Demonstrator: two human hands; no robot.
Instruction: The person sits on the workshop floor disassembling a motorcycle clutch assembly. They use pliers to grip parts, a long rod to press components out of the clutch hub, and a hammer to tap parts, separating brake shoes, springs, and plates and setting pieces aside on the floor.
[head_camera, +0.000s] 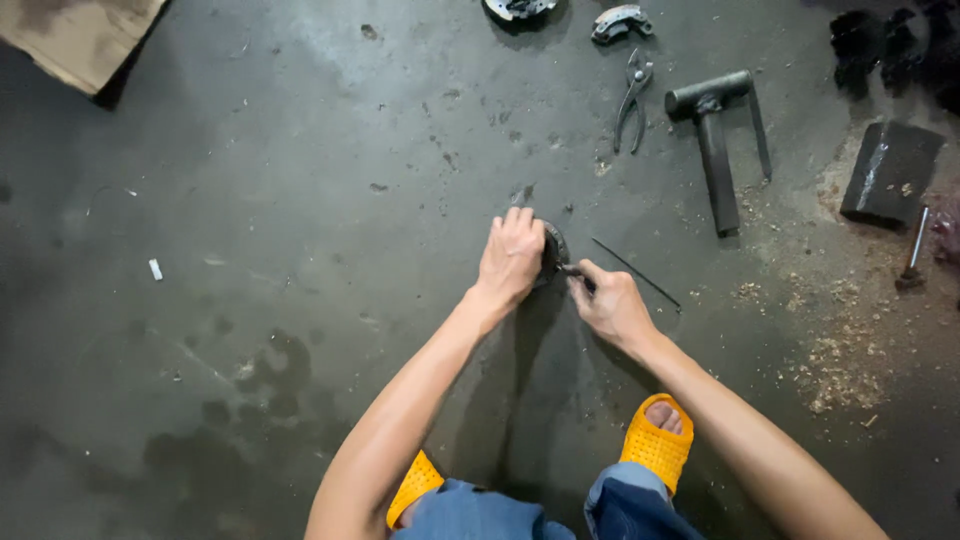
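A dark round metal part (553, 250) lies on the stained floor (mostly hidden), a thin tool (578, 274) touching it.

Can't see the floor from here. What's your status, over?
Left hand clamped on round metal part. Right hand pinching thin tool against it. Long rod beside, nothing blocking.

My left hand (510, 258) lay on the round metal part (553, 252) on the floor (300, 200), my right hand (610, 300) just right of it; pliers (632, 100) and a hammer (715, 140) lay beyond, a block (890, 170) farther right, cardboard (80, 35) far left
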